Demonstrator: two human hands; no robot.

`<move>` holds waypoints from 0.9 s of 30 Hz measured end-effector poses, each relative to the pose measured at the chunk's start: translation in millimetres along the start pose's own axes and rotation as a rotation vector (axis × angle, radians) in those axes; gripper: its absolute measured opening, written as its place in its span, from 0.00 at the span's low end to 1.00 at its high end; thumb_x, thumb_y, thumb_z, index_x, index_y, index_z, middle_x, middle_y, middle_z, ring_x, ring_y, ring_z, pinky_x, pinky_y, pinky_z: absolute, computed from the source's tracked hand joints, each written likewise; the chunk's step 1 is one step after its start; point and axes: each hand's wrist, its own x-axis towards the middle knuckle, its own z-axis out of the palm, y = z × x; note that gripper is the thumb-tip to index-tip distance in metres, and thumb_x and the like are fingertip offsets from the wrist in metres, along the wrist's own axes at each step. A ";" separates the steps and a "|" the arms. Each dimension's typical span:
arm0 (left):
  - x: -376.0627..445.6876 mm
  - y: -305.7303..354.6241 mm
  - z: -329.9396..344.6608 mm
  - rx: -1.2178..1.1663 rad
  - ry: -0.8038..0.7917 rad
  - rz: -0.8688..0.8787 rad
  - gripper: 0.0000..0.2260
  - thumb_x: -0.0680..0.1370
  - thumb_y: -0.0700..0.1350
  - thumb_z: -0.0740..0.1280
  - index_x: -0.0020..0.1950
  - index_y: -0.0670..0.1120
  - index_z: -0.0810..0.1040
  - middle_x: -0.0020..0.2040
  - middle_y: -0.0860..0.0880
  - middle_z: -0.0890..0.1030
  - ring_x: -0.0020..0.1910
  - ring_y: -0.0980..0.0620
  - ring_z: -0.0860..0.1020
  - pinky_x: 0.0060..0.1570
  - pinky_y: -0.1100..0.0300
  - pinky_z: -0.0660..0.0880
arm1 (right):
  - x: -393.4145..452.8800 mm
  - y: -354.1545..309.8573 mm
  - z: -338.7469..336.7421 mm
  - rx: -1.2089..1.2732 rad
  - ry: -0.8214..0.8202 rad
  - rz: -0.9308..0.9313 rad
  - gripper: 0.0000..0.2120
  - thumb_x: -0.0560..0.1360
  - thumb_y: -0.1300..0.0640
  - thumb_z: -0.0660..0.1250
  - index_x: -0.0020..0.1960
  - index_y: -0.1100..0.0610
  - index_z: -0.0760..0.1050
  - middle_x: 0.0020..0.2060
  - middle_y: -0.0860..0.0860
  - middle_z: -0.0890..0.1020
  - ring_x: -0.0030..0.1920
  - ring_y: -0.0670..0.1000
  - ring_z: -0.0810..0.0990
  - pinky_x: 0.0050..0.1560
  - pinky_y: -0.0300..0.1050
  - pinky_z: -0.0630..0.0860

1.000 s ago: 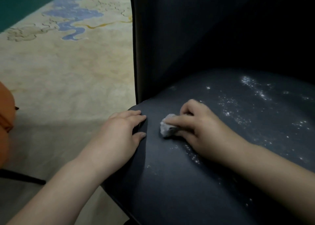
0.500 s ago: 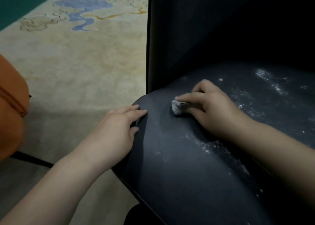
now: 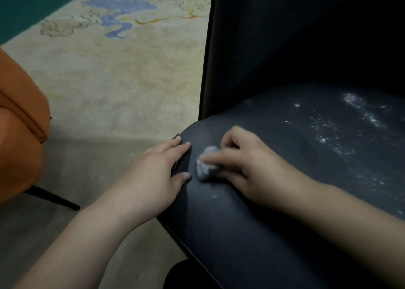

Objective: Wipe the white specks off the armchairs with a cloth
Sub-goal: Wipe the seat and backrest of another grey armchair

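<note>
Grey wadded cloth (image 3: 206,163) is sitting under your right hand (image 3: 245,164), fingers curled, pinching it against the armchair (image 3: 274,234) seat's left front edge. Left hand (image 3: 153,174) is lying flat, bracing that edge. It's looking soft and light, so keep gripping mid-wad. White specks (image 3: 328,135) are waiting further right.

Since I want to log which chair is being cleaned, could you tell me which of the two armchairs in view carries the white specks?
The dark armchair on the right, whose seat shows white specks; the orange armchair at the left edge shows none.
</note>
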 end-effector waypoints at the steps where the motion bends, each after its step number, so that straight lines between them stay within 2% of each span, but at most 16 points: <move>1: -1.6 -0.8 -0.3 -0.012 -0.016 -0.003 0.30 0.77 0.51 0.67 0.77 0.57 0.59 0.78 0.59 0.55 0.76 0.58 0.54 0.73 0.64 0.51 | -8.8 3.5 -5.3 -0.005 -0.028 -0.031 0.13 0.73 0.53 0.68 0.56 0.49 0.82 0.44 0.52 0.72 0.45 0.53 0.73 0.47 0.40 0.69; 3: -3.8 -2.7 -1.2 -0.027 -0.044 -0.004 0.32 0.77 0.52 0.67 0.77 0.58 0.57 0.78 0.60 0.52 0.76 0.59 0.52 0.74 0.63 0.51 | -10.8 21.2 -17.4 -0.023 0.035 0.030 0.11 0.73 0.56 0.70 0.55 0.51 0.83 0.43 0.53 0.73 0.43 0.53 0.75 0.47 0.37 0.67; 6: -4.3 -2.8 -1.1 -0.017 -0.063 0.009 0.33 0.77 0.51 0.67 0.78 0.56 0.55 0.79 0.59 0.51 0.76 0.59 0.50 0.72 0.67 0.48 | 11.6 32.9 -15.8 -0.030 0.177 0.218 0.13 0.74 0.60 0.71 0.58 0.51 0.81 0.46 0.53 0.71 0.49 0.53 0.73 0.50 0.33 0.64; 7: -4.1 -1.4 -0.1 -0.011 -0.070 0.015 0.33 0.77 0.51 0.67 0.78 0.56 0.54 0.79 0.58 0.50 0.77 0.59 0.49 0.71 0.68 0.47 | 16.1 25.6 -10.1 -0.038 0.169 0.219 0.13 0.74 0.59 0.70 0.59 0.51 0.81 0.47 0.52 0.71 0.51 0.53 0.72 0.51 0.33 0.64; 9: -5.3 -1.5 1.4 -0.004 -0.088 0.030 0.34 0.77 0.51 0.68 0.79 0.55 0.53 0.79 0.58 0.48 0.77 0.59 0.48 0.70 0.70 0.45 | 11.0 8.0 1.0 -0.040 0.108 0.103 0.13 0.75 0.56 0.69 0.59 0.50 0.81 0.47 0.52 0.70 0.49 0.54 0.72 0.52 0.38 0.67; 12: -10.1 -4.1 3.2 -0.005 -0.117 0.044 0.35 0.77 0.52 0.67 0.79 0.57 0.50 0.78 0.60 0.44 0.76 0.62 0.44 0.67 0.73 0.41 | -19.0 -0.2 -2.6 -0.009 -0.023 -0.026 0.12 0.74 0.54 0.68 0.56 0.49 0.82 0.45 0.53 0.72 0.45 0.54 0.74 0.47 0.43 0.71; 14: -11.8 -5.0 5.5 0.005 -0.114 0.050 0.35 0.78 0.53 0.65 0.79 0.58 0.48 0.78 0.60 0.42 0.76 0.63 0.42 0.65 0.74 0.38 | -21.2 17.3 -14.7 -0.019 0.040 0.031 0.11 0.73 0.57 0.71 0.55 0.51 0.83 0.43 0.53 0.73 0.43 0.55 0.75 0.46 0.41 0.68; 17: -12.9 -1.0 9.5 0.019 -0.100 0.043 0.34 0.79 0.54 0.63 0.79 0.57 0.46 0.78 0.59 0.41 0.76 0.61 0.41 0.63 0.75 0.35 | -2.6 25.9 -13.6 -0.047 0.164 0.180 0.13 0.73 0.59 0.71 0.57 0.50 0.82 0.45 0.52 0.71 0.48 0.54 0.73 0.50 0.35 0.64; 20: -14.8 1.1 14.0 0.042 -0.085 0.040 0.33 0.80 0.55 0.60 0.79 0.56 0.43 0.78 0.57 0.38 0.76 0.59 0.39 0.68 0.69 0.37 | -9.6 1.7 2.9 -0.050 0.097 0.045 0.12 0.75 0.57 0.69 0.58 0.50 0.81 0.45 0.52 0.70 0.47 0.55 0.72 0.50 0.42 0.69; 23: -17.4 0.2 15.1 0.033 -0.076 0.054 0.32 0.80 0.56 0.58 0.78 0.58 0.42 0.78 0.59 0.37 0.75 0.61 0.38 0.68 0.69 0.37 | -40.7 3.1 -7.6 -0.021 0.007 -0.070 0.12 0.76 0.51 0.64 0.56 0.49 0.82 0.43 0.53 0.73 0.42 0.54 0.74 0.44 0.44 0.72; 25: -18.3 -0.8 15.4 0.027 -0.070 0.057 0.31 0.80 0.56 0.56 0.78 0.59 0.42 0.77 0.61 0.37 0.74 0.64 0.37 0.66 0.71 0.36 | -41.8 20.9 -21.3 -0.036 0.071 -0.007 0.10 0.75 0.54 0.67 0.54 0.50 0.83 0.42 0.54 0.73 0.41 0.55 0.74 0.44 0.43 0.71; 27: -18.4 0.2 15.4 0.019 -0.072 0.048 0.31 0.81 0.55 0.57 0.78 0.58 0.43 0.77 0.60 0.37 0.74 0.63 0.38 0.66 0.71 0.36 | -27.1 28.8 -22.9 -0.052 0.157 0.115 0.12 0.73 0.59 0.71 0.55 0.51 0.83 0.43 0.53 0.72 0.44 0.55 0.74 0.47 0.40 0.68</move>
